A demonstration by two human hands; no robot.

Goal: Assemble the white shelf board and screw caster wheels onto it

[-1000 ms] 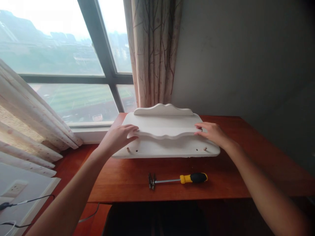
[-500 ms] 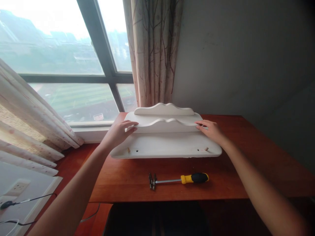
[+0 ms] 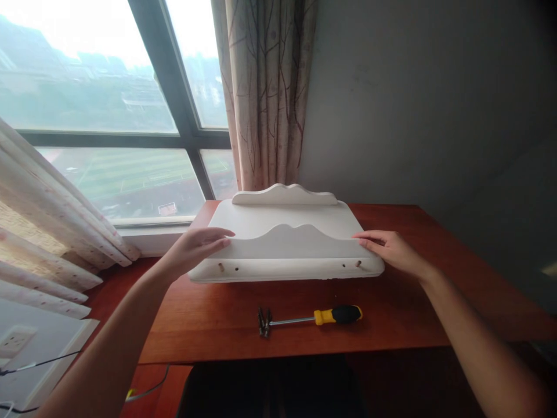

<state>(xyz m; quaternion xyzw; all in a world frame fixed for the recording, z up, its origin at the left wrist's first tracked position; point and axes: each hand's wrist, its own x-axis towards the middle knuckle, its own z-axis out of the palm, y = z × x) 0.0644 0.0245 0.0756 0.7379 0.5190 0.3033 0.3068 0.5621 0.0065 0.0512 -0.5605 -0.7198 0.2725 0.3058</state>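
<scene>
Between my two hands is a white wavy-topped panel (image 3: 291, 244), held upright over the near part of a white board (image 3: 282, 216). My left hand (image 3: 198, 247) pinches its left end; my right hand (image 3: 385, 247) pinches its right end. Just in front of the panel, the board's near edge shows a wooden dowel (image 3: 221, 267) and a dark hole at the left, and another dowel (image 3: 358, 265) with a hole at the right. A second wavy panel (image 3: 285, 195) stands along the board's far edge. Whether the held panel touches the board I cannot tell.
A screwdriver (image 3: 337, 314) with a yellow and black handle lies on the reddish wooden table (image 3: 209, 331), its tip by several metal screws (image 3: 264, 322). A curtain (image 3: 270, 93) and window stand behind at the left. A dark seat (image 3: 270, 389) is below the table's front edge.
Both hands have brought the wavy panel toward me, from the middle of the board to close behind the dowels. The view has shifted slightly to the right.
</scene>
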